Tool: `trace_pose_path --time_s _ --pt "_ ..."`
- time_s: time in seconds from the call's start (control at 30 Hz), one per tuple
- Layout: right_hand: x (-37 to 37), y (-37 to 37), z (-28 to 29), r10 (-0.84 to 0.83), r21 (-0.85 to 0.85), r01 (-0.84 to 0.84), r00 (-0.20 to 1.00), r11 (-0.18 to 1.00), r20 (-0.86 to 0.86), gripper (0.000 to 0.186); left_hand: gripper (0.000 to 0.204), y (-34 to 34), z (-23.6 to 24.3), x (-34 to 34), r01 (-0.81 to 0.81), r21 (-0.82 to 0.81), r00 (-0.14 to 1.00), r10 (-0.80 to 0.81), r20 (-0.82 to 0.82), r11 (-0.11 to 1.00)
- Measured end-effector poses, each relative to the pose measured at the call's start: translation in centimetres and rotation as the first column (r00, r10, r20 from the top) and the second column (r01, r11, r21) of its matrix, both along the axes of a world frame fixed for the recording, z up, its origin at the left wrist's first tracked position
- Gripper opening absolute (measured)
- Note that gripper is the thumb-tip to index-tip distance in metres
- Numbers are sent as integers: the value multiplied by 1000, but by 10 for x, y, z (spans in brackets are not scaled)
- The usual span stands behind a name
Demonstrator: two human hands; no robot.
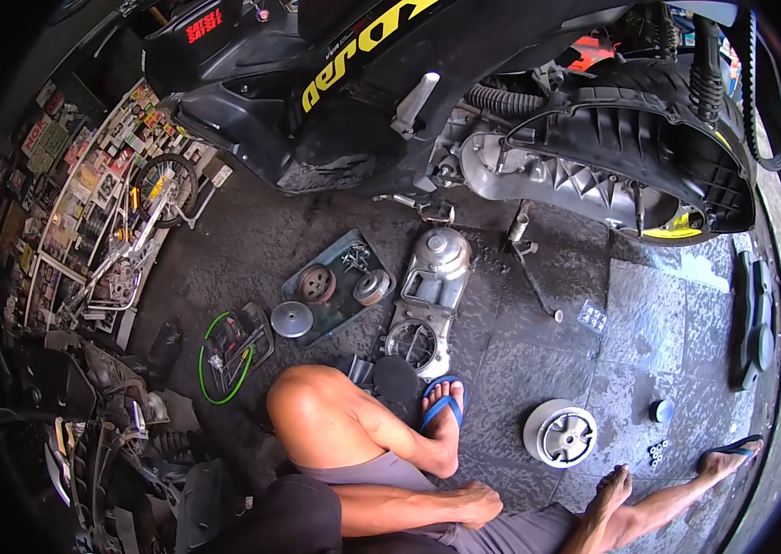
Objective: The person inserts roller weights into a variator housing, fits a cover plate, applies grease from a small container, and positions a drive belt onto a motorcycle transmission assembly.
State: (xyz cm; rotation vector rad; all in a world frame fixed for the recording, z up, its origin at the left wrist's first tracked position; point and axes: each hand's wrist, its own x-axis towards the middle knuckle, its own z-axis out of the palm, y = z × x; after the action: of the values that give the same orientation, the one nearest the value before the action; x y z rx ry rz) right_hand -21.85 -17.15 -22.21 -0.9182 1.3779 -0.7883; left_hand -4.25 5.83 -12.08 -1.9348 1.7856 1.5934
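My left hand (480, 505) is closed in a fist and rests by my thigh; whatever it may hold is hidden. Farther right, my right hand (614, 487) is held above my stretched leg with its fingers curled together, and I cannot make out anything in them. Nearest to it on the floor stands a silver clutch bell (561, 434) with a spoked face. Right of that lie a round dark-blue cap (661, 411) and a little group of several small rollers (656, 453).
A scooter (593, 175) with its side exposed stands ahead. Before it lie a silver engine cover (436, 286), a kick lever (538, 282) and a tray (326, 325) of parts. A metal disc (291, 319) overlaps the tray's edge. Black panels (178, 489) crowd the left.
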Motion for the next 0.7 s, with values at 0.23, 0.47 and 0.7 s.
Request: trace_pose_path --time_s 0.23,0.47,0.7 --pt "-19 -13 -32 -38 -28 35 992 999 -120 29 23 -8 126 50 -375 -454 922 374 -97 808" --pt "-53 -37 -37 -133 -181 90 961 979 -242 16 9 50 201 295 -472 -874 315 903 -294 -120" --pt "-24 -46 14 -54 -255 -50 922 966 -383 17 40 111 -110 521 -741 -617 -114 856 505 265"
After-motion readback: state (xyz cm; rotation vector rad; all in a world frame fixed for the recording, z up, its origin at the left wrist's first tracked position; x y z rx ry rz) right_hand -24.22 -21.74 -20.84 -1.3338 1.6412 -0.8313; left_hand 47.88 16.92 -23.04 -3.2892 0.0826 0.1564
